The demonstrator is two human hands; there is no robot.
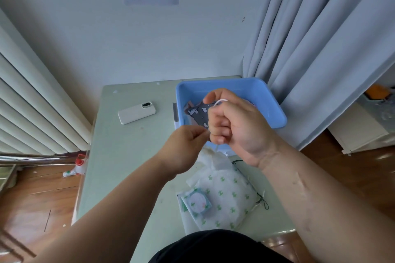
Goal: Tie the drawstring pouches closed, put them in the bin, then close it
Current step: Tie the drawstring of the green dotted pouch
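Mid-frame, we see the right hand (233, 126) clenched round a grey drawstring pouch (198, 114) above the blue bin (273, 109) with its white cord (221, 101) looped over the forefinger. The left hand (186, 147) pinches thumb to forefinger just beside it; we cannot tell whether it grips cord. A cactus-print pouch (230, 194) lies lower centre on the table (119, 151).

My left hand (188, 147) and right hand (233, 126) are bare, as are the forearms (320, 198) behind them. Faint marks (299, 180) sit behind my right wrist. Black clothing (213, 245) lies behind both.
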